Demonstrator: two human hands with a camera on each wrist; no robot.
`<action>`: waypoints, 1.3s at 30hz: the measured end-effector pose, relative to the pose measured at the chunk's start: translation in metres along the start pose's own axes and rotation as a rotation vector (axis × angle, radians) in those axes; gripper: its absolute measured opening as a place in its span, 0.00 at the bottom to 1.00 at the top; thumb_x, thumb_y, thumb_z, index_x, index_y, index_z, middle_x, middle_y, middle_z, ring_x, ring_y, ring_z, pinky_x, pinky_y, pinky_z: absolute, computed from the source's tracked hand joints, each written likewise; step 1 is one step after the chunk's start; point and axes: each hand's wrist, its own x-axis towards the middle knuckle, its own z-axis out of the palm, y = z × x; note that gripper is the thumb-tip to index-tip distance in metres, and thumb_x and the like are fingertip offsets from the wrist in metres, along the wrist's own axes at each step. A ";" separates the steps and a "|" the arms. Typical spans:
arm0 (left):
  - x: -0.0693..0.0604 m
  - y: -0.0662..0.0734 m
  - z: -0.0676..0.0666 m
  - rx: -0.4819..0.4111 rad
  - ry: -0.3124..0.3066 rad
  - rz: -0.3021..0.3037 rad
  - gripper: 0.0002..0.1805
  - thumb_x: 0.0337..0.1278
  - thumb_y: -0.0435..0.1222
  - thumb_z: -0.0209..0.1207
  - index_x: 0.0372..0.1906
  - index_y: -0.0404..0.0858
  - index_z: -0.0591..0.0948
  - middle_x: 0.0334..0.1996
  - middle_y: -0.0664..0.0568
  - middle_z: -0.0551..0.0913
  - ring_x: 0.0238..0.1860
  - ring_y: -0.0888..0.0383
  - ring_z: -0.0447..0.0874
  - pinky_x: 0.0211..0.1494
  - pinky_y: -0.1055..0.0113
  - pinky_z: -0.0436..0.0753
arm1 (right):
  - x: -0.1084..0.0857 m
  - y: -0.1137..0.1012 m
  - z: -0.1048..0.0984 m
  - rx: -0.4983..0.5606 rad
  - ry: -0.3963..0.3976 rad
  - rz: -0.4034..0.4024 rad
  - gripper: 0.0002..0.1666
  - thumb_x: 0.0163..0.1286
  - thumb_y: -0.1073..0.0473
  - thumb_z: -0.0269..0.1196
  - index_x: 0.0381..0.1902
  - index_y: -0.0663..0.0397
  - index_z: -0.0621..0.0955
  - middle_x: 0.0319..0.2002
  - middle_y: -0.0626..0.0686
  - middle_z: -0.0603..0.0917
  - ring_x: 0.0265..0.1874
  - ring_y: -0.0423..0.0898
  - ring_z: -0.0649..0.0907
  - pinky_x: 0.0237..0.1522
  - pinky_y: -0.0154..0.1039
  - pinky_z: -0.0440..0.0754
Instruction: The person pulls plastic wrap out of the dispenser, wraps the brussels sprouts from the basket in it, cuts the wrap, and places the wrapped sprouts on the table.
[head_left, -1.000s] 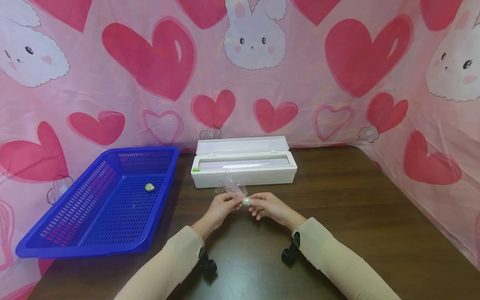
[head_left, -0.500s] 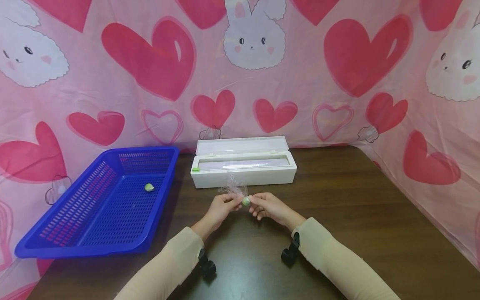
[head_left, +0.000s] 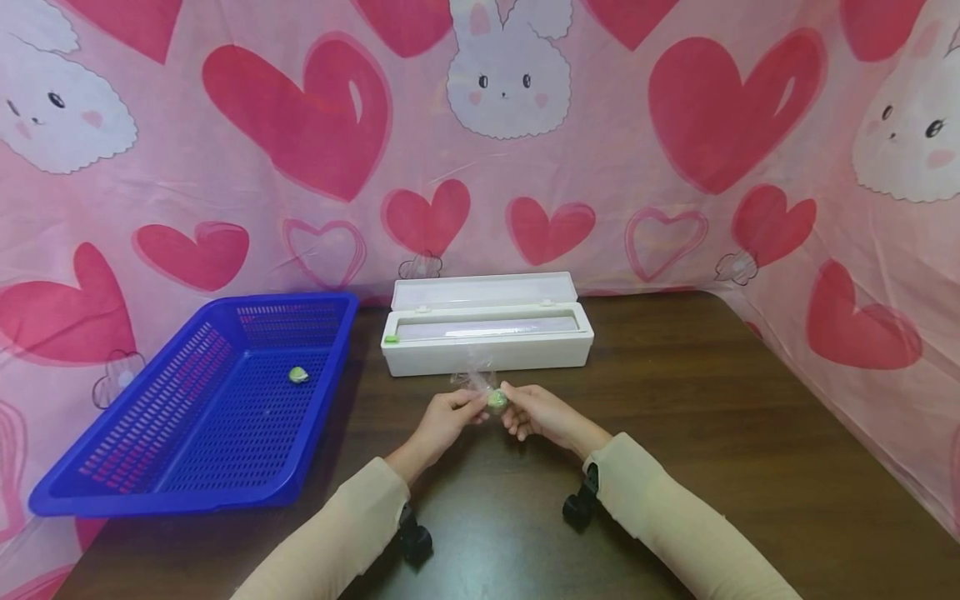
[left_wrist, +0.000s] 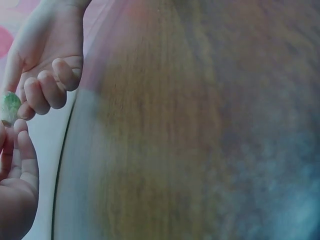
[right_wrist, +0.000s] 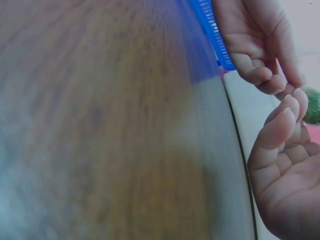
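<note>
A small pale-green ball (head_left: 497,401), much like a Brussels sprout, is held between both hands in the head view. Clear cling film (head_left: 477,377) covers it and stands up crumpled behind the fingers. My left hand (head_left: 445,419) pinches the wrapped ball from its left side, where the film gathers. On the right side, thumb and fingertips of my right hand (head_left: 550,417) grip it. The left wrist view shows the green ball (left_wrist: 10,107) between the two hands' fingertips. It is partly cut off by the frame edge in the right wrist view.
Behind the hands stands a white cling film dispenser (head_left: 487,357), its lid raised and the roll visible. A blue plastic basket (head_left: 288,492) at the left holds one similar wrapped green ball (head_left: 298,375). All rest on a dark wooden table (head_left: 675,400) before a pink heart-patterned cloth.
The hands have shifted the wrapped ball very slightly right, and it has turned so more green shows. The loose film end has swung rightward and changed shape. Basket and dispenser stay put.
</note>
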 end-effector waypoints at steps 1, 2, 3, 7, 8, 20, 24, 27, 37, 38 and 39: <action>0.000 0.000 0.000 0.007 -0.006 0.003 0.13 0.60 0.31 0.56 0.41 0.21 0.79 0.31 0.48 0.82 0.31 0.62 0.79 0.38 0.68 0.79 | 0.000 0.000 0.000 -0.002 -0.004 0.005 0.30 0.73 0.42 0.44 0.32 0.66 0.74 0.21 0.49 0.75 0.19 0.40 0.73 0.22 0.33 0.73; 0.000 0.000 0.000 0.013 -0.012 0.008 0.13 0.60 0.30 0.56 0.41 0.22 0.79 0.32 0.48 0.82 0.31 0.62 0.79 0.38 0.68 0.78 | 0.000 0.000 0.000 -0.005 -0.008 0.011 0.30 0.73 0.42 0.43 0.32 0.65 0.75 0.21 0.49 0.75 0.19 0.40 0.73 0.22 0.32 0.73; 0.001 0.000 0.000 0.018 -0.020 0.011 0.13 0.61 0.30 0.55 0.41 0.22 0.79 0.32 0.48 0.81 0.31 0.62 0.79 0.39 0.69 0.78 | 0.000 -0.001 0.000 -0.005 -0.009 0.019 0.31 0.73 0.42 0.43 0.32 0.65 0.75 0.21 0.49 0.75 0.19 0.40 0.73 0.22 0.32 0.73; 0.000 0.005 0.000 -0.001 -0.078 -0.008 0.13 0.63 0.29 0.52 0.43 0.19 0.77 0.30 0.48 0.81 0.31 0.62 0.78 0.39 0.68 0.78 | 0.000 -0.001 0.001 0.001 -0.007 0.039 0.32 0.73 0.40 0.42 0.33 0.65 0.75 0.21 0.49 0.75 0.19 0.40 0.73 0.22 0.32 0.73; -0.002 0.009 0.000 -0.011 -0.096 -0.011 0.13 0.63 0.28 0.51 0.43 0.18 0.76 0.30 0.48 0.80 0.31 0.61 0.78 0.40 0.68 0.77 | 0.000 -0.001 0.001 0.004 -0.003 0.046 0.32 0.73 0.40 0.42 0.32 0.65 0.75 0.22 0.49 0.76 0.19 0.40 0.73 0.22 0.32 0.73; 0.000 0.005 0.002 0.064 -0.091 -0.037 0.17 0.61 0.37 0.56 0.46 0.25 0.79 0.30 0.47 0.82 0.32 0.60 0.79 0.40 0.64 0.77 | 0.000 -0.004 0.006 -0.016 0.013 0.035 0.30 0.73 0.41 0.41 0.36 0.64 0.75 0.23 0.51 0.77 0.19 0.41 0.74 0.22 0.33 0.74; 0.000 0.004 0.002 0.072 -0.089 -0.040 0.18 0.63 0.38 0.54 0.47 0.26 0.78 0.27 0.46 0.81 0.29 0.61 0.77 0.38 0.67 0.77 | 0.001 -0.003 0.005 0.032 0.015 0.010 0.25 0.74 0.45 0.42 0.49 0.63 0.70 0.24 0.50 0.74 0.19 0.41 0.73 0.22 0.33 0.73; -0.001 0.004 0.003 0.059 -0.101 -0.045 0.18 0.64 0.38 0.53 0.47 0.26 0.78 0.28 0.42 0.80 0.29 0.61 0.77 0.38 0.67 0.77 | 0.001 -0.002 0.004 0.076 0.018 -0.022 0.25 0.74 0.48 0.44 0.55 0.63 0.68 0.22 0.49 0.71 0.18 0.40 0.71 0.22 0.33 0.71; 0.001 0.005 0.002 -0.013 -0.153 -0.090 0.20 0.66 0.38 0.50 0.40 0.19 0.76 0.26 0.49 0.78 0.28 0.61 0.77 0.37 0.68 0.76 | 0.002 0.001 0.002 0.098 0.021 -0.128 0.15 0.74 0.51 0.47 0.35 0.55 0.73 0.19 0.48 0.69 0.17 0.42 0.70 0.21 0.34 0.69; 0.001 0.006 0.002 -0.034 -0.156 -0.100 0.21 0.66 0.38 0.50 0.40 0.19 0.75 0.27 0.48 0.78 0.28 0.62 0.77 0.37 0.68 0.76 | 0.002 0.001 0.002 0.094 0.027 -0.141 0.14 0.73 0.51 0.47 0.34 0.54 0.73 0.19 0.48 0.69 0.17 0.42 0.70 0.21 0.35 0.69; 0.001 0.006 0.002 -0.053 -0.160 -0.108 0.21 0.67 0.38 0.49 0.40 0.18 0.74 0.28 0.47 0.77 0.28 0.62 0.77 0.37 0.68 0.76 | 0.001 0.001 0.002 0.084 0.035 -0.157 0.14 0.73 0.52 0.48 0.34 0.54 0.74 0.19 0.48 0.69 0.17 0.42 0.70 0.21 0.35 0.69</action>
